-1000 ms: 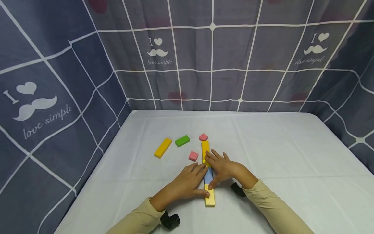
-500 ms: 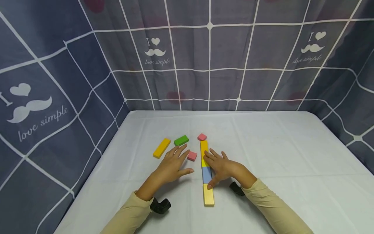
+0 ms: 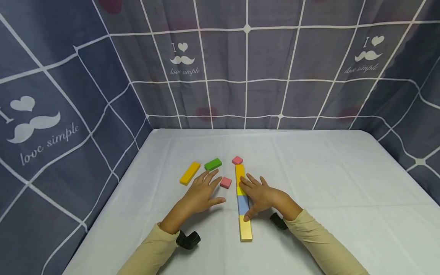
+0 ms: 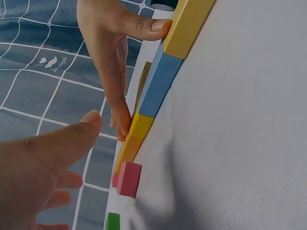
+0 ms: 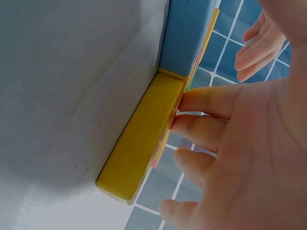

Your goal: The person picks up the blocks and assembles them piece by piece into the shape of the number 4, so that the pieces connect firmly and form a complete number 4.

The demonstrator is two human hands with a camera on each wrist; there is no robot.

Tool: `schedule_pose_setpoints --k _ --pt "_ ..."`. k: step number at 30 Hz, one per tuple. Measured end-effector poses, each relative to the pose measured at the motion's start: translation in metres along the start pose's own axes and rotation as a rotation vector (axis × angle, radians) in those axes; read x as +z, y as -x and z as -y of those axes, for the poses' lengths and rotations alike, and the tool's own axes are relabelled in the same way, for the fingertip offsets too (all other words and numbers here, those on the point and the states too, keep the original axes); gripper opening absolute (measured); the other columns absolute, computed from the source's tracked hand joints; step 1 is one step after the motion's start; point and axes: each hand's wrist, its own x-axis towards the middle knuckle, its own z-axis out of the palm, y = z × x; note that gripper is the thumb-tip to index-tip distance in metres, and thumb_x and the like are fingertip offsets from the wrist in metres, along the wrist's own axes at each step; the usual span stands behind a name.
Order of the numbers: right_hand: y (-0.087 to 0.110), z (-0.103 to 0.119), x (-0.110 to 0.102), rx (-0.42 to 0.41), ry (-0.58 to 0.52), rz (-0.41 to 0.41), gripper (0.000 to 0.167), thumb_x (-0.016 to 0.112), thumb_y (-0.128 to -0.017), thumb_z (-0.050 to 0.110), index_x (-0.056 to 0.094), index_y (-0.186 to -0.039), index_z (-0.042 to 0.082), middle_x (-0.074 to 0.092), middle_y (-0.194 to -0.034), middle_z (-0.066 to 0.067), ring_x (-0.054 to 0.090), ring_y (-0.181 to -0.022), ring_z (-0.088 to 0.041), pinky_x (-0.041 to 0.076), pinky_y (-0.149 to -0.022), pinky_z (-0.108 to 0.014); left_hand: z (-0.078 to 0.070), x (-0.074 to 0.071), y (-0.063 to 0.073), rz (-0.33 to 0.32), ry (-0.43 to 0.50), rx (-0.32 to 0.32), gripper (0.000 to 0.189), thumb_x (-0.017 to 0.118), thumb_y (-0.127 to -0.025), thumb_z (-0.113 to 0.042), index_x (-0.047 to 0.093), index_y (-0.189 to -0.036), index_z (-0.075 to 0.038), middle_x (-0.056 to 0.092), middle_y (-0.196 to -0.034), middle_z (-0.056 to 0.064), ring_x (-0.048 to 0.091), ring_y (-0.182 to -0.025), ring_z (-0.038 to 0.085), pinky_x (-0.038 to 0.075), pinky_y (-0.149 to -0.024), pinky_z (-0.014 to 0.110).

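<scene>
A straight row of blocks runs away from me on the table: a pale yellow block [image 3: 245, 231] nearest, then a blue block [image 3: 243, 205], a bright yellow block [image 3: 240, 191] and an orange-yellow block [image 3: 239, 171] farthest. My right hand [image 3: 261, 195] rests at the row's right side, fingertips on the yellow blocks and thumb near the seam of the blue and pale yellow ones. Left of the row, my left hand [image 3: 199, 195] is held over the table with fingers spread and nothing in them. Just beyond its fingertips lie a pink block [image 3: 225, 182] and a green block [image 3: 213, 164].
Another orange-yellow block [image 3: 190, 173] lies slanted at the left. A second pink block [image 3: 237, 160] sits at the far end of the row. Grey gridded curtains [image 3: 220, 57] enclose the white table [image 3: 319, 168] at the back and sides.
My left hand has left the row's near part and moved left and forward, towards the pink and green blocks, then held about still. My right hand has stayed at the row.
</scene>
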Motion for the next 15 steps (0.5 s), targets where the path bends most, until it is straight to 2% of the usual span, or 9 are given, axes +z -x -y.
schedule_pose_setpoints --k 4,15 --pt "0.0000 -0.0007 -0.0006 0.001 -0.012 -0.008 0.108 0.070 -0.064 0.063 0.025 -0.144 0.004 0.013 -0.153 -0.013 0.001 -0.141 -0.033 0.005 -0.109 -0.059 0.0009 -0.0004 -0.0009 -0.015 0.005 0.007 0.067 0.059 -0.083 -0.048 0.045 -0.134 -0.006 0.030 -0.147 0.013 0.029 -0.132 0.039 0.030 -0.103 0.054" --pt "0.0008 -0.0003 -0.0010 0.000 -0.020 -0.009 0.108 0.069 -0.064 0.063 0.025 -0.143 0.004 0.013 -0.153 -0.013 0.001 -0.141 -0.033 0.004 -0.110 -0.058 0.0002 -0.0018 0.0003 0.017 0.023 -0.004 0.065 0.058 -0.084 -0.048 0.044 -0.135 -0.009 0.028 -0.148 0.012 0.026 -0.133 0.038 0.028 -0.104 0.054"
